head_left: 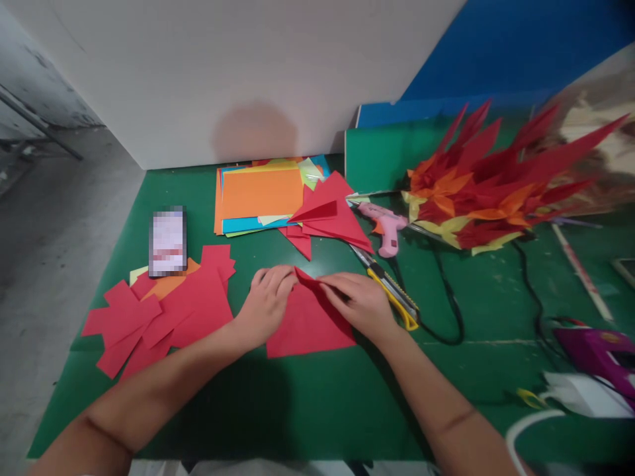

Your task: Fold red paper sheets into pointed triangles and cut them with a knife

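Observation:
A sheet of red paper (310, 324) lies on the green table in front of me, its far edge lifted in a fold. My left hand (270, 297) is closed on the far left part of this sheet, fingertips at the fold. On the other side my right hand (360, 301) pinches the raised edge between thumb and fingers. Just beyond are folded red paper pieces (330, 211). Beside my right hand rests a yellow box cutter (391, 291), and a pink glue gun (384, 225) lies behind it.
Red paper strips and squares (173, 311) are heaped at the left, with a phone (167, 241) on top. Coloured sheets (262, 195) are stacked at the back. A flame-shaped red and orange paper piece (491, 185) stands back right. A black cord (454, 317) loops across the table (347, 410).

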The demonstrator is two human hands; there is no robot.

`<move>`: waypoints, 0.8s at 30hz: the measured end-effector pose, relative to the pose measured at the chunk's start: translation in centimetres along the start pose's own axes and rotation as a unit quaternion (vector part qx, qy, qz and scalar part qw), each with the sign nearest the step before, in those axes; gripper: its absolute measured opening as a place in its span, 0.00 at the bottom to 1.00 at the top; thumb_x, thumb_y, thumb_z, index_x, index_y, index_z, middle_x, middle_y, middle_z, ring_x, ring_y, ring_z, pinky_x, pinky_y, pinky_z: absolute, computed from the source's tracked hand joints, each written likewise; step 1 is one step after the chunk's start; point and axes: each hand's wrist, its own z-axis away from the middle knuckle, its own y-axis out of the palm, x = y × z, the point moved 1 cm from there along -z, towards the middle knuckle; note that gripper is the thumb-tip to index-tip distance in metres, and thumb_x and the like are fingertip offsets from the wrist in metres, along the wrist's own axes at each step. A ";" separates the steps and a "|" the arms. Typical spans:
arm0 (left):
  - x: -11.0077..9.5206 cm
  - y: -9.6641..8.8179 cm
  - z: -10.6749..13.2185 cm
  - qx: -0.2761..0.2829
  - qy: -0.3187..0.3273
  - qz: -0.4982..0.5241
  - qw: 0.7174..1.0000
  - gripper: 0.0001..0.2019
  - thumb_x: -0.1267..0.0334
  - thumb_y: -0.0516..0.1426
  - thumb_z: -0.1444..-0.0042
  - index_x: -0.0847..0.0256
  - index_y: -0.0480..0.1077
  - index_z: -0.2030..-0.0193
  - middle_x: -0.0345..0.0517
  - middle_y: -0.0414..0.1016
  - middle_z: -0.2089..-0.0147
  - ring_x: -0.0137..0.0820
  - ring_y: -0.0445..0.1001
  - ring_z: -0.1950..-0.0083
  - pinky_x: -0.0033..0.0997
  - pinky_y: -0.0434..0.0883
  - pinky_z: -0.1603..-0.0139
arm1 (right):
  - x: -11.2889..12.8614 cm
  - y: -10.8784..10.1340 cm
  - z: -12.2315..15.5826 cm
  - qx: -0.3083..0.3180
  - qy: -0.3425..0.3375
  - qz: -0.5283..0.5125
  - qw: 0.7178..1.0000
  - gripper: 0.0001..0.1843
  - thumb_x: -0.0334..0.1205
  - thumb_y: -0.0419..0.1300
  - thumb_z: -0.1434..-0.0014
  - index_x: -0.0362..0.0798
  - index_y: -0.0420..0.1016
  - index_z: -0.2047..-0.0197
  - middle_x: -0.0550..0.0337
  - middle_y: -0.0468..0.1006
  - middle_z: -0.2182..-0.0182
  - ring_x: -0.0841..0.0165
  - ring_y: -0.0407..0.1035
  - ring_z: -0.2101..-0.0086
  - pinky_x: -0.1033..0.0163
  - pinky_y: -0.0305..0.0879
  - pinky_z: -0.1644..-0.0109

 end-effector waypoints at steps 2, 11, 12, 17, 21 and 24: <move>-0.1 -0.1 -0.1 0.034 0.053 0.010 0.998 0.19 0.76 0.40 0.37 0.63 0.69 0.50 0.55 0.70 0.44 0.36 0.67 0.41 0.40 0.62 0.42 | 0.0 0.0 -0.1 -0.020 0.044 -0.006 0.999 0.09 0.35 0.55 0.37 0.48 0.78 0.61 0.56 0.82 0.67 0.66 0.76 0.67 0.62 0.71 0.61; 0.3 0.1 0.0 0.060 0.157 0.052 0.984 0.22 0.77 0.45 0.42 0.66 0.67 0.44 0.55 0.71 0.41 0.36 0.68 0.40 0.46 0.65 0.38 | -1.1 0.6 -0.2 -0.046 0.138 0.001 0.989 0.09 0.39 0.55 0.39 0.49 0.77 0.63 0.57 0.80 0.71 0.66 0.73 0.72 0.61 0.70 0.66; 0.3 0.1 0.0 0.058 0.153 0.055 0.985 0.21 0.77 0.45 0.42 0.66 0.68 0.44 0.54 0.71 0.42 0.36 0.69 0.40 0.46 0.65 0.38 | -1.1 0.6 -0.2 -0.044 0.141 -0.001 0.989 0.09 0.40 0.56 0.39 0.49 0.77 0.63 0.57 0.79 0.71 0.66 0.73 0.73 0.61 0.70 0.67; 0.1 0.4 0.0 0.066 0.130 0.031 0.989 0.18 0.73 0.46 0.37 0.63 0.69 0.45 0.52 0.72 0.42 0.38 0.64 0.36 0.49 0.62 0.35 | -1.1 0.6 -0.4 -0.034 0.141 -0.016 0.989 0.09 0.42 0.57 0.39 0.48 0.77 0.64 0.57 0.78 0.71 0.67 0.70 0.74 0.62 0.68 0.69; 0.1 0.8 0.2 0.075 0.115 0.002 0.991 0.18 0.73 0.46 0.37 0.61 0.68 0.45 0.53 0.67 0.39 0.41 0.59 0.33 0.51 0.61 0.34 | -1.3 0.6 -0.7 -0.025 0.101 -0.015 0.995 0.09 0.37 0.55 0.37 0.49 0.77 0.62 0.55 0.79 0.67 0.65 0.73 0.68 0.60 0.70 0.64; 0.1 1.0 0.3 0.081 0.113 -0.002 0.990 0.18 0.73 0.45 0.37 0.63 0.66 0.42 0.55 0.64 0.37 0.41 0.59 0.33 0.51 0.60 0.34 | -1.4 0.6 -0.8 -0.022 0.064 -0.018 0.998 0.11 0.35 0.53 0.36 0.49 0.77 0.61 0.55 0.78 0.66 0.65 0.73 0.65 0.60 0.71 0.61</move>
